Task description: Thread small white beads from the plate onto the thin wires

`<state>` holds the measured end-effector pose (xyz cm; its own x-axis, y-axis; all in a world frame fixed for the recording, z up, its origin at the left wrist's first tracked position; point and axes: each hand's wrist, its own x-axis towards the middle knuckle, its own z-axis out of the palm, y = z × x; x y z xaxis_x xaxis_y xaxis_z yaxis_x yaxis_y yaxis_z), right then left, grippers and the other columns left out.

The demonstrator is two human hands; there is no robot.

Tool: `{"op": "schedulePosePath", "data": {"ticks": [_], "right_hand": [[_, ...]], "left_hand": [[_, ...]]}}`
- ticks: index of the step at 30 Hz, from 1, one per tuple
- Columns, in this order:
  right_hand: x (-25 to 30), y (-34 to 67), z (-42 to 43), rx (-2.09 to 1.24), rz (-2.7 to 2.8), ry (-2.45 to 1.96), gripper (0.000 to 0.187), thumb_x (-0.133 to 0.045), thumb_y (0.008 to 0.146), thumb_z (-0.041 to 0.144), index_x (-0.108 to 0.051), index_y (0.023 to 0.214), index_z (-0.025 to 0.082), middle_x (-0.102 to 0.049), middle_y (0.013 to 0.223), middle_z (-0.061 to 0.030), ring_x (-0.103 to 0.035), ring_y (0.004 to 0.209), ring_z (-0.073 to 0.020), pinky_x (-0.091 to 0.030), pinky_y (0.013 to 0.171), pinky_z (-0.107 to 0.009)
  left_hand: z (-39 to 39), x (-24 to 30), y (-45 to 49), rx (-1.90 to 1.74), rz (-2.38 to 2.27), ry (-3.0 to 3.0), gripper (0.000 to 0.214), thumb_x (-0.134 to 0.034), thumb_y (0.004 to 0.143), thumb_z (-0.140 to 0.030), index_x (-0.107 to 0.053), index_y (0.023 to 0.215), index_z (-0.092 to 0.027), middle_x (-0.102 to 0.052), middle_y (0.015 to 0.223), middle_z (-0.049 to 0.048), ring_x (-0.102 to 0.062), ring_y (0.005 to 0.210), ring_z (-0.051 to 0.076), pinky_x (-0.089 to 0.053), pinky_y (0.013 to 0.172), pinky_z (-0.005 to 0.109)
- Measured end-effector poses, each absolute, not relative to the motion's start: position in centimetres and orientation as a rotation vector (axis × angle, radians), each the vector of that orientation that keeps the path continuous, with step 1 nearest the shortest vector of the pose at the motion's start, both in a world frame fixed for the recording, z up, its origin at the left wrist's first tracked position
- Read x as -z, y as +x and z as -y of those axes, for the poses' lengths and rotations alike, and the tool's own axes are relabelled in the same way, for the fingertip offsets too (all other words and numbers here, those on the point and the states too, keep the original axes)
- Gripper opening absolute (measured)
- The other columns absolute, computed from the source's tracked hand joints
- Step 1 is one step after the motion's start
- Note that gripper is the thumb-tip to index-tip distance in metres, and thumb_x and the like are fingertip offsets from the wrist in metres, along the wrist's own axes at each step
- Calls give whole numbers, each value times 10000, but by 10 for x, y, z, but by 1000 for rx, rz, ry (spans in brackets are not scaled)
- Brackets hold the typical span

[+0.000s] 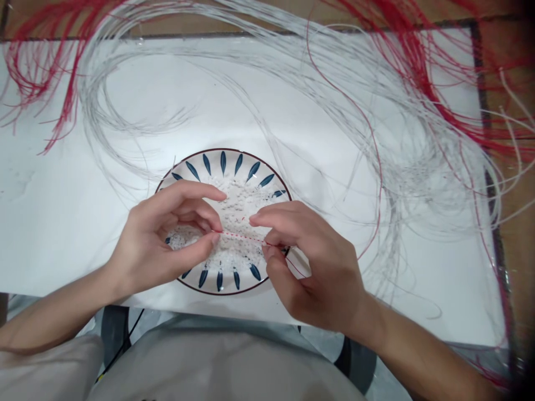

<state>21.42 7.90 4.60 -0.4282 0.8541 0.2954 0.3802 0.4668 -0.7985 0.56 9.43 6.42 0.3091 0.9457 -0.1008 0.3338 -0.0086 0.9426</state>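
Both of my hands are held over a round ceramic plate [200, 159] with a dark rim and blue leaf marks. My left hand [163, 239] pinches one end of a thin red-and-white strand [238, 236] between thumb and forefinger. My right hand [313, 262] holds the other end in its fingertips, and the strand runs taut between them. Under the strand, a heap of white granules [236, 209] covers the plate's middle. My hands hide part of the plate and heap.
Long loose tangles of thin white strands [376, 111] and red strands [413, 55] sprawl across a white sheet [62, 211]. The sheet lies on a brown surface [510, 223] with a dark border. My grey-clothed lap [217, 367] shows at the bottom.
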Motion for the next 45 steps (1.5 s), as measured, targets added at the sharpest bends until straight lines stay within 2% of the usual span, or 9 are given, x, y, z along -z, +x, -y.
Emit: {"op": "schedulePosePath", "data": {"ticks": [4,9,12,15,32,37,41,45], "right_hand": [[-48,211,-78,-881,1993,-1040,427,-479,785,50,-505,1178,216,-629,1023,-65,-602,898,-201,-527,621,-311],[-49,204,-73,-899,2053,-1084,253,-584,855,232,-572,1101,176,-665,926,-53,-601,728,-143,-478,559,-238],[-49,203,-72,-903,2093,-1073,119,-537,902,222,-634,943,167,-676,791,-24,-574,628,-109,-433,530,-215],[-50,203,-73,-904,2085,-1076,137,-523,901,170,-656,869,167,-663,720,-2,-548,585,-91,-411,527,-207],[-51,207,-80,-937,1971,-1062,105,-554,874,125,-646,857,173,-664,723,2,-557,592,-96,-440,562,-215],[-51,210,-85,-866,1971,-1105,101,-565,879,162,-656,834,167,-650,681,4,-541,558,-96,-440,552,-220],[-40,208,-90,-760,2028,-1097,136,-538,896,183,-667,859,158,-683,756,-21,-598,640,-118,-467,596,-238],[-35,205,-98,-579,2134,-1015,138,-571,888,230,-670,932,144,-690,861,-69,-611,813,-185,-503,740,-336]], "left_hand": [[-94,-65,6,-732,-1212,1553,333,-643,754,-88,-573,1056,-207,-670,746,-19,-656,684,124,-574,648,252],[-89,-66,7,-707,-1139,1584,357,-660,754,-104,-566,1075,-230,-690,726,-22,-673,667,141,-574,645,269],[-88,-66,7,-692,-1157,1601,368,-679,752,-141,-569,1088,-242,-691,691,-25,-677,640,153,-573,639,284],[-89,-66,7,-690,-1163,1574,368,-691,747,-159,-566,1084,-238,-693,681,-20,-674,621,156,-569,618,284],[-96,-66,1,-752,-1254,1535,307,-702,743,-196,-554,1010,-234,-687,682,-22,-657,598,146,-523,537,264],[-103,-67,-4,-830,-1240,1579,318,-690,737,-157,-565,1024,-215,-688,723,-5,-621,607,128,-538,617,275],[-108,-64,-5,-817,-1261,1769,377,-668,726,-155,-572,1089,-187,-690,882,38,-633,714,146,-553,707,310],[-109,-69,-8,-981,-1222,1993,384,-685,697,-179,-602,1070,-205,-651,1069,69,-628,859,185,-544,782,356]]}}
